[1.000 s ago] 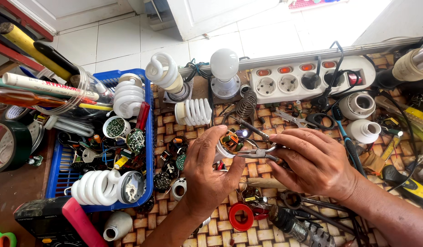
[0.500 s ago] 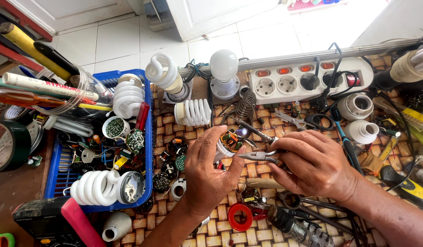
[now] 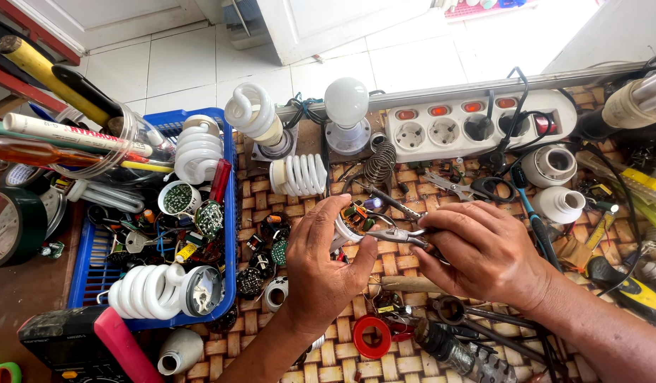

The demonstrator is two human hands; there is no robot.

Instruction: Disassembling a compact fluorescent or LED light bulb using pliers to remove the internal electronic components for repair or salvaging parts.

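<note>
Left hand (image 3: 326,259) grips a bulb base (image 3: 351,221); right hand (image 3: 484,252) clamps pliers (image 3: 399,236) whose tips touch it, above the woven table (image 3: 413,284)

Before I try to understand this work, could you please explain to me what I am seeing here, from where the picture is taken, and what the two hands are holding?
The picture comes from a camera worn on the person's head, looking down at their own two bare hands over a woven mat used as a work surface.

The left hand holds the base of a lamp with its small circuit board exposed. The right hand holds small pliers, whose tip reaches that board.

Around them lie many lamp parts. On the left, a blue plastic basket holds white spiral lamp tubes and round circuit boards. At the top stand a round white bulb and a white power strip with several sockets and plugged-in black cables. Nearer the person lie a red tape roll and more hand tools.
</note>
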